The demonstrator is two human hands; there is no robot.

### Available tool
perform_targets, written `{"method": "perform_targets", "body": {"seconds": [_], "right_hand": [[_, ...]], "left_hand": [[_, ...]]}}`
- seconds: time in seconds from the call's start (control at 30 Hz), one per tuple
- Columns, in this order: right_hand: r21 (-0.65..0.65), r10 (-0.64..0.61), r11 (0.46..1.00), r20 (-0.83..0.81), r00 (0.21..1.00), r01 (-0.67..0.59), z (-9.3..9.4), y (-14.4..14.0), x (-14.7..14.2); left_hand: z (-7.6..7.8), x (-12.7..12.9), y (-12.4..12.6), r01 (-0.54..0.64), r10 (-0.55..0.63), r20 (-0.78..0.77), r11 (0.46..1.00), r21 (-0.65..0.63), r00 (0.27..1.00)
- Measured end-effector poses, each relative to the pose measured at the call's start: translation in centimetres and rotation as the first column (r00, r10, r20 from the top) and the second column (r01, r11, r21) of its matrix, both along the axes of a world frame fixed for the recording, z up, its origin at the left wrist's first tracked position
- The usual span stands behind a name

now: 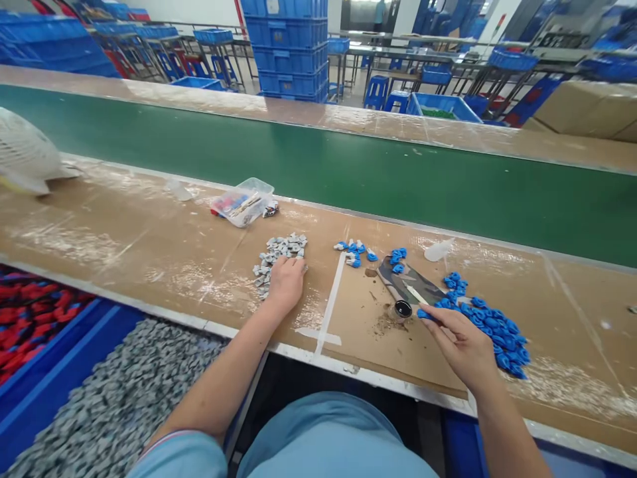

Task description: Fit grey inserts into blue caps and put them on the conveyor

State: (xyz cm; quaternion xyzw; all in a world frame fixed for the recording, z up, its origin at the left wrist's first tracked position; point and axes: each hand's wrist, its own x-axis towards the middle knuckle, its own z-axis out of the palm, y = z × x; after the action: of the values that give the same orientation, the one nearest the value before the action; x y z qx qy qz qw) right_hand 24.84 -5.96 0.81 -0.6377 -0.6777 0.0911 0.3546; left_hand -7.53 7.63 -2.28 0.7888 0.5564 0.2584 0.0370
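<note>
Left hand (286,282) rests palm-down on the near edge of the grey parts (279,255) on the bench (149,245), fingers curled, picking one up by my read. Right hand (460,342) pinches a blue piece (424,314) beside the small black pot (403,309), blue pile (490,325) just right; joining grey to blue looks next.

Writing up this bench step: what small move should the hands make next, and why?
Probably the left hand should close on one grey piece and carry it toward the right hand, which already pinches a blue piece beside the small black pot. The left rests on the grey pile, holding nothing visible.
</note>
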Motion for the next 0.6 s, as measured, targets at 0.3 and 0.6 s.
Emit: {"method": "perform_targets", "body": {"seconds": [0.3, 0.6], "right_hand": [[0.062, 0.145, 0.984, 0.287, 0.947, -0.17, 0.9, 1.8, -0.9], [-0.174, -0.149, 0.977, -0.126, 0.981, 0.126, 0.5, 1.5, -1.0]], "left_hand": [[-0.3, 0.7, -1.5, 0.017, -0.026, 0.153, 0.998, 0.061, 0.988], [2.3, 3.9, -5.2, 0.282, -0.163, 0.526, 0.947, -0.153, 0.835]]}}
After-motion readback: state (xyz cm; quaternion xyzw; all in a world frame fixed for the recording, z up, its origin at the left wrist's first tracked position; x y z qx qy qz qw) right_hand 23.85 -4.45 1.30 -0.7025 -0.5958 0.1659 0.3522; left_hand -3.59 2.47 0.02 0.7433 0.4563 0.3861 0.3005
